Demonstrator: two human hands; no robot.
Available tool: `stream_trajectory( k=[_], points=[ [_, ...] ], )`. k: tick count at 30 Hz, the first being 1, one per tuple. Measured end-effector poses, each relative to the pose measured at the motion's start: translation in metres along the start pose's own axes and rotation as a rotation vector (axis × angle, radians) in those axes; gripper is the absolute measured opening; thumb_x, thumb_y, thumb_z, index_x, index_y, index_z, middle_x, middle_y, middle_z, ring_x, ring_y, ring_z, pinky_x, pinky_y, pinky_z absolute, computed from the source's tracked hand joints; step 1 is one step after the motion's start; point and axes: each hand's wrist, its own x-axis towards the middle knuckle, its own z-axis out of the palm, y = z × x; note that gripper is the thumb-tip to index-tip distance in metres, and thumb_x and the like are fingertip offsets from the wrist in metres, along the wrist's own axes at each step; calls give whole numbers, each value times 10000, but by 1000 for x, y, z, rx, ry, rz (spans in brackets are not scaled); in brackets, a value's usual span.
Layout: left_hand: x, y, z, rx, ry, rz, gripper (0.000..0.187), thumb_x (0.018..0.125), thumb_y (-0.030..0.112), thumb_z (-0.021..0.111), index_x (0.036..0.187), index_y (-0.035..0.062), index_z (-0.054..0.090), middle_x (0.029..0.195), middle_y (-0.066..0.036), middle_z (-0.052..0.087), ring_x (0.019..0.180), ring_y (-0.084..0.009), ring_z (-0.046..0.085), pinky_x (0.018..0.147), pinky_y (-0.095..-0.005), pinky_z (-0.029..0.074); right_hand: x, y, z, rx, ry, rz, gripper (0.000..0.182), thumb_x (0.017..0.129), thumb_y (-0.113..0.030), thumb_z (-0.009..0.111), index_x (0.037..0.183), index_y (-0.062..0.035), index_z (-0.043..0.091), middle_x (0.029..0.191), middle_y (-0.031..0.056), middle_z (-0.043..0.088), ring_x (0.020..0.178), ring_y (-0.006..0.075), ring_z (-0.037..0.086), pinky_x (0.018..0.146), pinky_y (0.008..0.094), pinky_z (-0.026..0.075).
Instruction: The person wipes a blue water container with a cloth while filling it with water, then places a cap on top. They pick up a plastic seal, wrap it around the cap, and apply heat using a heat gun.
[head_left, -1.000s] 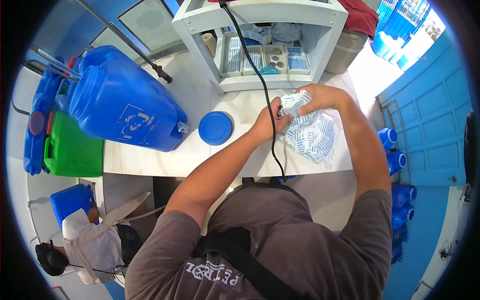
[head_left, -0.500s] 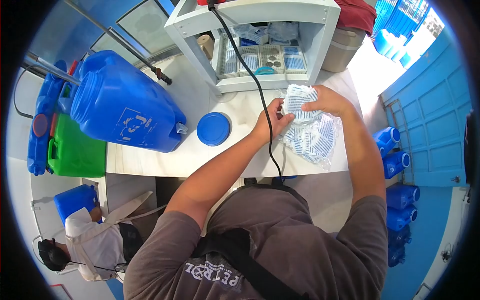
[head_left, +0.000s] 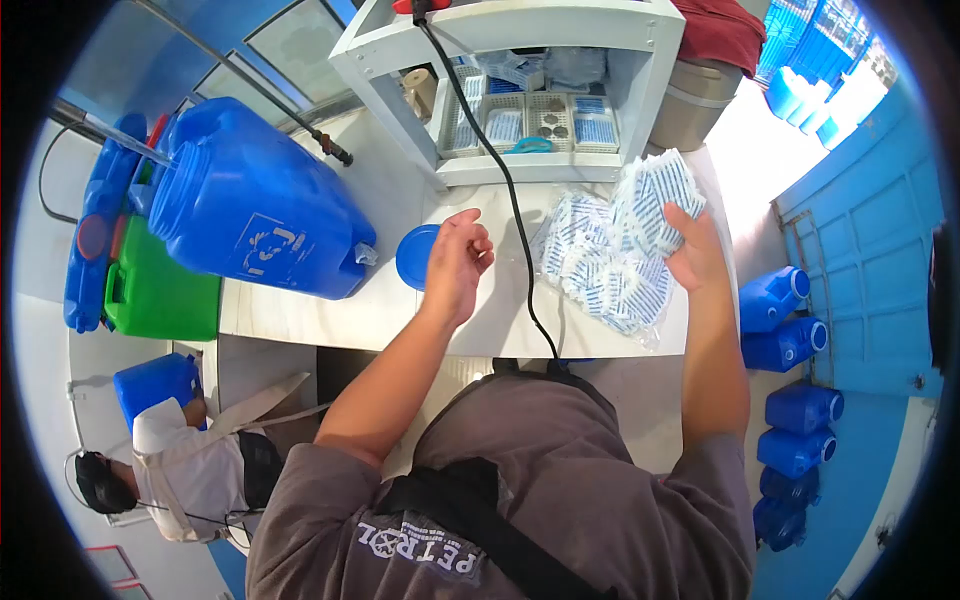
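Note:
My right hand (head_left: 692,245) grips a bundle of white packets with blue print (head_left: 655,205) above the right side of the white table (head_left: 400,325). Beneath and left of the bundle, a clear plastic bag (head_left: 605,275) holds more of these printed packets. My left hand (head_left: 460,262) is raised beside the bag, fingers loosely curled but apart, with nothing in them. Partly behind that hand lies a round blue lid (head_left: 412,258). A large blue container (head_left: 265,210) with an open mouth rests tilted on the table's left part.
A white shelf unit (head_left: 540,175) with small baskets stands at the back. A black cable (head_left: 522,215) hangs across the table. At the left are a green container (head_left: 165,290) and a seated person (head_left: 190,450). Blue jugs (head_left: 775,335) line the right side.
My left hand has let go of the packets and moved left, over the lid's edge. My right hand has shifted right with the bundle, away from the bag.

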Motion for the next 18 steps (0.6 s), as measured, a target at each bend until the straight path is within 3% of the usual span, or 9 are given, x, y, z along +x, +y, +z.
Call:
stream_trajectory(
  k=[2, 4, 5, 7, 9, 10, 13, 14, 18],
  points=[
    [-27, 21, 0, -22, -41, -38, 621, 937, 540, 632, 1379, 130, 484, 1085, -20, 613, 951, -139, 594, 879, -338, 497, -16, 3, 33, -3, -72, 60, 487, 893, -35, 730, 1340, 6, 540, 1241, 127, 665, 1103, 262, 673, 951, 430, 565],
    [-55, 47, 10, -164, -420, -78, 942, 849, 726, 634, 1534, 165, 315, 1334, -69, 544, 1253, -208, 505, 1026, -399, 436, -23, 19, 79, 1, -188, 140, 484, 892, -42, 736, 1332, 5, 539, 1239, 125, 661, 1094, 255, 673, 952, 430, 564],
    [-64, 54, 13, -141, -494, -123, 1161, 749, 832, 637, 1603, 192, 181, 1504, -79, 422, 1417, -259, 366, 1111, -459, 374, -28, 32, 105, -41, -250, 141, 474, 905, -67, 730, 1326, 2, 523, 1228, 114, 660, 1062, 233, 674, 943, 422, 563],
    [-82, 52, 15, -260, -505, -143, 1229, 719, 877, 605, 1607, 117, 223, 1500, -74, 455, 1375, -270, 446, 1141, -466, 360, -35, 57, 152, -73, -360, 171, 465, 919, -91, 725, 1320, -2, 508, 1217, 103, 658, 1030, 211, 674, 934, 413, 562],
    [-83, 48, -1, -176, -367, -110, 1183, 769, 843, 593, 1612, 110, 206, 1549, -79, 414, 1397, -265, 438, 1147, -471, 373, -40, 76, 185, -554, -308, 283, 458, 948, -160, 707, 1310, -9, 471, 1187, 95, 657, 970, 175, 664, 866, 373, 572],
    [-91, 49, -3, -131, -312, -139, 1051, 850, 803, 528, 1600, 122, 247, 1553, -99, 419, 1394, -280, 462, 1128, -492, 413, -36, 90, 189, -554, -344, 296, 458, 948, -160, 707, 1310, -9, 471, 1187, 95, 657, 970, 175, 664, 866, 373, 572],
    [-106, 53, -16, -511, -116, -167, 950, 904, 778, 457, 1585, 139, 284, 1533, -131, 442, 1368, -307, 496, 1118, -513, 432, -23, 126, 191, -725, -507, 38, 465, 964, -193, 685, 1321, -15, 447, 1166, 105, 664, 942, 158, 658, 778, 342, 574],
    [-106, 50, -25, -692, -187, -151, 942, 887, 842, 351, 1507, 137, 424, 1399, -137, 567, 1238, -335, 600, 1020, -598, 495, -22, 127, 197, -724, -480, 138, 460, 960, -182, 688, 1316, -14, 452, 1155, 112, 668, 951, 157, 655, 778, 332, 569],
    [-118, 43, -45, -641, -240, -50, 1169, 761, 969, 252, 1571, 128, 307, 1541, -161, 438, 1341, -391, 512, 1066, -661, 418, -8, 163, 196, -572, -415, 280, 455, 944, -120, 694, 1311, 12, 459, 1128, 125, 672, 1000, 153, 645, 859, 314, 539]
  ],
)
